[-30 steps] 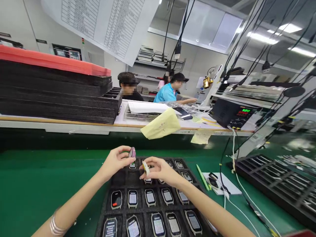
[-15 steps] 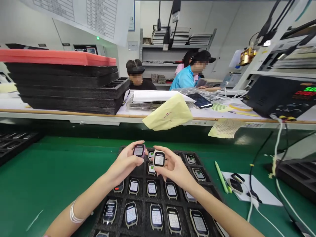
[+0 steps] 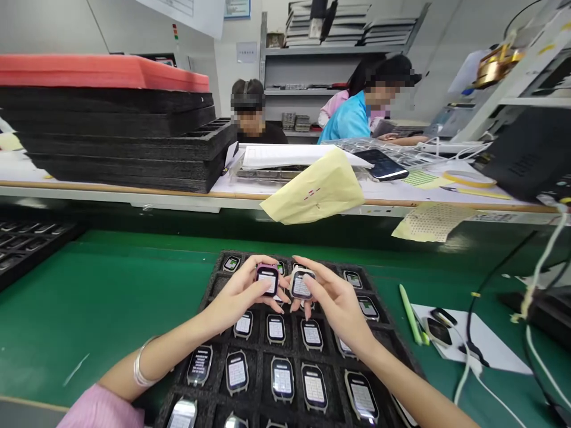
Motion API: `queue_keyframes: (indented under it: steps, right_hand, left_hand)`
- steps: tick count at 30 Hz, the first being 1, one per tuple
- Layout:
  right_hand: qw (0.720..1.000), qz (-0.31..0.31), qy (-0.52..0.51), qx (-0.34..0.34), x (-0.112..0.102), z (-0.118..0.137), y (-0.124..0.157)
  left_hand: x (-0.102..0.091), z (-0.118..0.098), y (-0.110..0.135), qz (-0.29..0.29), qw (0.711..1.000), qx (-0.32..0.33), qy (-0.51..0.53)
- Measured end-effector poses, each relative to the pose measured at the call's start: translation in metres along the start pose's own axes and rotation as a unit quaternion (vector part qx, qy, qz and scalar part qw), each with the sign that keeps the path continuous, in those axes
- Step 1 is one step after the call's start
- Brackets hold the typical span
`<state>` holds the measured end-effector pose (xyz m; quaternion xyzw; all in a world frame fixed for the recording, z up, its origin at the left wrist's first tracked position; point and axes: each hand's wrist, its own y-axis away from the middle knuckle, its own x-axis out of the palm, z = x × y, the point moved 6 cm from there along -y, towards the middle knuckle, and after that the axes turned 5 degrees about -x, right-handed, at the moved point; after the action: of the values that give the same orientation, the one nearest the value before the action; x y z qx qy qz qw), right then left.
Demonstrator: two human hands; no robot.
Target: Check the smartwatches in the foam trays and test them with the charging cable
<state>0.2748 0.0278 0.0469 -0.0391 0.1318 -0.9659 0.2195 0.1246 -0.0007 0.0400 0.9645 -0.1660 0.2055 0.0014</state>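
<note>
My left hand [image 3: 253, 286] is closed around a purple smartwatch [image 3: 267, 274] without a strap, thumb lying on its lit screen. Close beside it, my right hand [image 3: 328, 291] grips a pale smartwatch [image 3: 298, 286], its thumb also on the screen. Both are held over the far part of a black foam tray [image 3: 259, 351], where the hands partly hide the compartments below. Several strapless smartwatches lie face up in the tray, many with lit white screens, such as the watch [image 3: 313, 386] in a nearer row. One watch [image 3: 199, 364] at the left shows white text on black.
A stack of black foam trays [image 3: 111, 142] with a red top stands on the shelf, left. Yellow paper [image 3: 316, 187] hangs over the shelf edge. A green pen [image 3: 409, 312], white paper and cables lie right. Another tray [image 3: 27, 244] is left. People [image 3: 348, 116] are behind the shelf.
The two watches have come a little closer to my side-by-side fingers, and both thumbs have moved onto the screens. My view has shifted, showing more of the tray's near end.
</note>
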Motion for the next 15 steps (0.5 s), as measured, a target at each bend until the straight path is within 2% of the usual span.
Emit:
queue_keyframes:
  steps: [6, 15]
  right_hand:
    - [1.0, 0.017, -0.014, 0.0, 0.005, 0.003, 0.003]
    - [1.0, 0.009, -0.011, 0.019, 0.006, -0.004, 0.002]
  left_hand:
    - [-0.004, -0.002, 0.002, -0.022, 0.999, 0.016, -0.028]
    - [0.001, -0.01, 0.011, -0.008, 0.999, 0.0, 0.046]
